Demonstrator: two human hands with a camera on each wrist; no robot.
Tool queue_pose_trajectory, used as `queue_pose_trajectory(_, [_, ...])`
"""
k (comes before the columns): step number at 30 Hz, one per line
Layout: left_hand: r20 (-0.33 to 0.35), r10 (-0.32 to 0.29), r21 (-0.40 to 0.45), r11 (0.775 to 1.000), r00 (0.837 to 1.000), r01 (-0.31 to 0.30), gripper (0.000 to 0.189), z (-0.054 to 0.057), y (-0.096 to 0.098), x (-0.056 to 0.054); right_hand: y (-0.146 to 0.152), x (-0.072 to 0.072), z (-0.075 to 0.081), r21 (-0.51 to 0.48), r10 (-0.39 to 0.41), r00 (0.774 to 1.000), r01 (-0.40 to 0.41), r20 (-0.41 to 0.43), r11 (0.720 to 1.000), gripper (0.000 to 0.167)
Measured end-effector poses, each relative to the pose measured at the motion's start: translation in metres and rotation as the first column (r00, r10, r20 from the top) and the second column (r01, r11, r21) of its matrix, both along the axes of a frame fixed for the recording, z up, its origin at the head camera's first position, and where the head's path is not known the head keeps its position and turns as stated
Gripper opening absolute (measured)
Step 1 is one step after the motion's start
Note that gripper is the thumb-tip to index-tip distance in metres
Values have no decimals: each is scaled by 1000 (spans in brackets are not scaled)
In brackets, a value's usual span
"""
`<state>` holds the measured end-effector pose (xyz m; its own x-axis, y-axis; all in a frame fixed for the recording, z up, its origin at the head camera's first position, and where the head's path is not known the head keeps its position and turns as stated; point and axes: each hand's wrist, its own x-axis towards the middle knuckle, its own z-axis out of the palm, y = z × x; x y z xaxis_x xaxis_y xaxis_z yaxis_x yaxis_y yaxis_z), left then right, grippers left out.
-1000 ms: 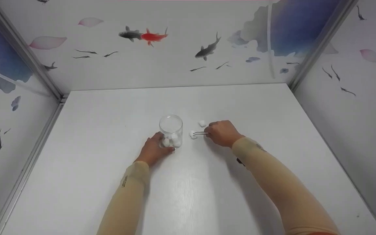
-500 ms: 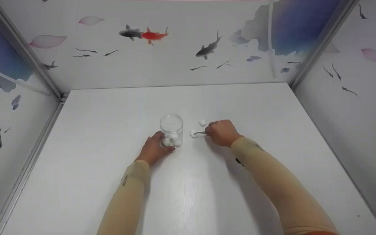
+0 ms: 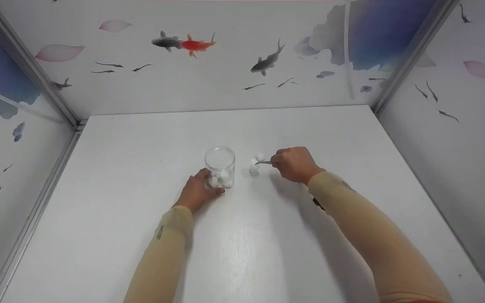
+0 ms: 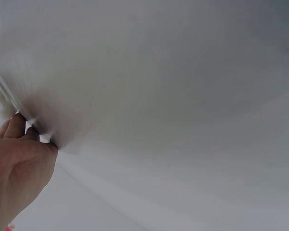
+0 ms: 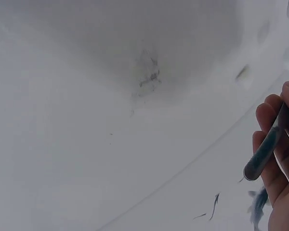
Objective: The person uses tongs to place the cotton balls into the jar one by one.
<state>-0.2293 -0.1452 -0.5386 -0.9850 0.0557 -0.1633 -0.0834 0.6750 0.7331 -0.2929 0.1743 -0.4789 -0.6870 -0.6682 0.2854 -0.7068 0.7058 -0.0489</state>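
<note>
A clear jar [image 3: 220, 166] with several white cotton balls [image 3: 221, 181] in its lower part stands upright on the white table. My left hand [image 3: 198, 194] holds the jar low on its left side, thumb in front. To the right of the jar, my right hand [image 3: 296, 164] pinches metal tweezers [image 3: 266, 162], their tips pointing left. A white cotton ball is at the tips, close to another cotton ball [image 3: 260, 156]. Below the tips lies a greyish patch; I cannot tell if it is a ball or a shadow. The right wrist view shows the tweezers [image 5: 265, 154] between the fingers.
The white table [image 3: 234, 252] is bordered by a back wall [image 3: 225, 84] and side walls printed with fish and petals. Metal frame posts [image 3: 419, 54] rise at the back corners. Both forearms wear beige sleeves.
My right hand with the tweezers has moved slightly up and to the right. The cotton ball at the tips has come away from its spot, towards the other ball. The left hand stays on the jar.
</note>
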Motion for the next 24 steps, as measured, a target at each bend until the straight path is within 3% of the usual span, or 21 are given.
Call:
queue_pose_trajectory(11, [-3,-12,-12,1000,1000,12,83,1,-1,-1,-1,2,33,-39,21,997,-24,-70,999,9])
queue_pose_trajectory(18, [44,-2,4,1000,999,2,89,2,0,1,-8,4,46,-52,62,993,-67,-105,996,9])
queue_pose_trajectory(24, [14,-5,1,1000,1000,5,89,2,1,1,-21,6,60,-76,66,989,-77,-134,994,9])
